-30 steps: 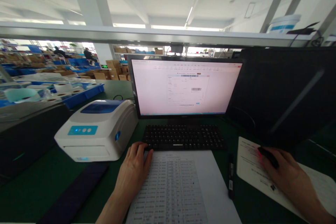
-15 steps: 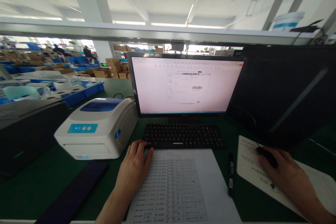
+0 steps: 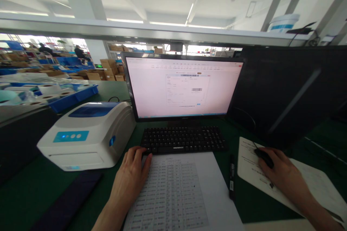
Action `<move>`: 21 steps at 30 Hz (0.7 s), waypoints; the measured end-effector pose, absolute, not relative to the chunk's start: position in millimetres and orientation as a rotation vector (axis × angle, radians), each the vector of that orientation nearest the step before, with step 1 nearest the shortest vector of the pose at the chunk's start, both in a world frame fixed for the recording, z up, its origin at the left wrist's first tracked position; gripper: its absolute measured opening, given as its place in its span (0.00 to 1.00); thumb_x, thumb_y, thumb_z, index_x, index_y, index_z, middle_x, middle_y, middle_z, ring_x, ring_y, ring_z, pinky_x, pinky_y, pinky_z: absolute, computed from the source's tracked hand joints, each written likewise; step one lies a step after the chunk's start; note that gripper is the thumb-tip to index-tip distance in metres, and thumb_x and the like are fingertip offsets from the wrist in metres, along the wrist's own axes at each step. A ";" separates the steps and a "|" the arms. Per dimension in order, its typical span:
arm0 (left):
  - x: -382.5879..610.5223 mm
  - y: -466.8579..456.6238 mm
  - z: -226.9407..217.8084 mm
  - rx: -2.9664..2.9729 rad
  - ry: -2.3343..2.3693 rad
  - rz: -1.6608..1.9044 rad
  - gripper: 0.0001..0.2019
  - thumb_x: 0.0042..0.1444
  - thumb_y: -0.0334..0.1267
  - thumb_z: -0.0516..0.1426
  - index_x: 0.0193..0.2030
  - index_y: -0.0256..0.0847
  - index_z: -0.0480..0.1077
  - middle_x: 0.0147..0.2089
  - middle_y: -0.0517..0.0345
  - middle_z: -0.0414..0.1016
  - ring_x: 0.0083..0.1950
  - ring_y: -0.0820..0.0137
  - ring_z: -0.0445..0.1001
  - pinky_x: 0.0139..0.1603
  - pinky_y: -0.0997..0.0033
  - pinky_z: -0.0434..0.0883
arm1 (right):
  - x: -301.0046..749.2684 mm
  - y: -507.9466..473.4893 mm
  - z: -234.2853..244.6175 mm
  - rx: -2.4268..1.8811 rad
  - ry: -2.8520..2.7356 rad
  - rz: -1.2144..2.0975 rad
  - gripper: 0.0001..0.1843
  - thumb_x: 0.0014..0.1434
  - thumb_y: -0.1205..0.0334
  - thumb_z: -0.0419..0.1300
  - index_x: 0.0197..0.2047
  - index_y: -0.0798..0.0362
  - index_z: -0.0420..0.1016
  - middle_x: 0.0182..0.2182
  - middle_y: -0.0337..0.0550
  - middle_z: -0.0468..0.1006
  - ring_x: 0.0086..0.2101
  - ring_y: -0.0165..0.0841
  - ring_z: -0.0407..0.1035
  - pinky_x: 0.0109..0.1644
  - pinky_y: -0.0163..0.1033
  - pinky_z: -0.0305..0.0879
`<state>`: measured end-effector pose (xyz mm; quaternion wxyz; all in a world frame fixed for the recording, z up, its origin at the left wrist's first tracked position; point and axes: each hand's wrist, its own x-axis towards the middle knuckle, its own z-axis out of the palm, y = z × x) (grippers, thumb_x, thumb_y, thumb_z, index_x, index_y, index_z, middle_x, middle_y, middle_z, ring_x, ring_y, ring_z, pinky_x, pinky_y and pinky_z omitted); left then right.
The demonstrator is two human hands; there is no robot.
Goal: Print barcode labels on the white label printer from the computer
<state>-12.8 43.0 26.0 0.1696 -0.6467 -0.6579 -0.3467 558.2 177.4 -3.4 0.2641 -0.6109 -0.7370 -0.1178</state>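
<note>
The left hand (image 3: 129, 175) lies palm down over the left edge of a printed sheet (image 3: 176, 195), its 4 fingers loosely bent and its thumb held apart, closed on nothing. To the left of those fingers, a dark flat slab (image 3: 67, 200) lies aslant on the green tabletop (image 3: 116, 92). The right hand (image 3: 284, 173) has its fingers curled over a black mouse (image 3: 265, 157), and the mouse sits beneath them on a pale printed mat (image 3: 248, 162). Left of the right hand's fingers, between mat and sheet, lies 1 black marker (image 3: 231, 178). The left fingertips meet the near left corner of a black keyboard (image 3: 184, 139), which stretches away to their right. Left of the same fingers, and a little beyond, stands a white printer (image 3: 78, 157) with a blue window and a lit panel. Past both hands' fingers, behind the keyboard, a monitor (image 3: 184, 94) shows a pale page with barcodes; a large dark panel (image 3: 287, 94) rises beyond the right fingers. Farther off, ahead and left of the left fingers, a blue tray (image 3: 77, 98) holds rolls, and behind it stand cardboard boxes (image 3: 108, 68)
</note>
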 end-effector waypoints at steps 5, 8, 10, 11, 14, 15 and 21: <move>-12.8 42.8 27.4 -1.835 -1.871 -0.985 0.19 0.82 0.55 0.51 0.59 0.44 0.74 0.58 0.43 0.80 0.56 0.48 0.85 0.58 0.39 0.88 | 552.0 174.3 4.3 -1.661 -1.971 -0.269 0.32 0.74 0.39 0.53 0.64 0.52 0.83 0.62 0.60 0.83 0.50 0.54 0.84 0.52 0.60 0.86; -13.0 42.5 27.7 -1.835 -1.869 -0.983 0.19 0.82 0.55 0.51 0.59 0.44 0.74 0.58 0.43 0.81 0.56 0.48 0.85 0.58 0.38 0.88 | 552.0 174.1 2.4 -1.666 -1.960 -0.275 0.32 0.75 0.39 0.53 0.66 0.53 0.81 0.62 0.60 0.83 0.51 0.55 0.84 0.54 0.62 0.86; -13.4 42.6 27.2 -1.836 -1.861 -0.976 0.19 0.82 0.55 0.51 0.59 0.44 0.74 0.58 0.43 0.80 0.56 0.48 0.85 0.59 0.38 0.88 | 552.3 174.1 0.7 -1.676 -1.959 -0.279 0.32 0.76 0.39 0.52 0.66 0.53 0.81 0.62 0.60 0.82 0.52 0.55 0.84 0.54 0.62 0.86; -13.8 42.8 26.9 -1.837 -1.855 -0.971 0.18 0.83 0.54 0.51 0.59 0.44 0.74 0.58 0.42 0.80 0.56 0.48 0.85 0.59 0.38 0.88 | 552.3 173.9 0.2 -1.678 -1.961 -0.281 0.32 0.76 0.39 0.52 0.67 0.53 0.80 0.62 0.61 0.82 0.52 0.55 0.84 0.54 0.61 0.86; -14.7 43.3 25.9 -1.843 -1.839 -0.940 0.19 0.83 0.53 0.51 0.60 0.42 0.74 0.59 0.41 0.80 0.56 0.48 0.85 0.58 0.38 0.88 | 551.6 173.2 0.5 -1.680 -1.963 -0.283 0.32 0.76 0.40 0.52 0.66 0.53 0.80 0.62 0.60 0.82 0.51 0.54 0.84 0.53 0.59 0.86; -14.9 43.4 25.8 -1.846 -1.835 -0.930 0.19 0.83 0.53 0.52 0.60 0.41 0.73 0.58 0.41 0.80 0.56 0.48 0.85 0.57 0.38 0.88 | 551.4 173.0 0.8 -1.678 -1.961 -0.286 0.32 0.76 0.40 0.52 0.66 0.54 0.80 0.62 0.60 0.82 0.51 0.53 0.84 0.53 0.58 0.86; -15.0 42.6 25.8 -1.843 -1.830 -0.914 0.19 0.83 0.53 0.51 0.60 0.41 0.73 0.58 0.41 0.80 0.55 0.48 0.84 0.58 0.38 0.88 | 550.9 173.6 1.4 -1.672 -1.947 -0.311 0.30 0.77 0.41 0.53 0.66 0.53 0.80 0.61 0.59 0.82 0.49 0.53 0.84 0.53 0.59 0.85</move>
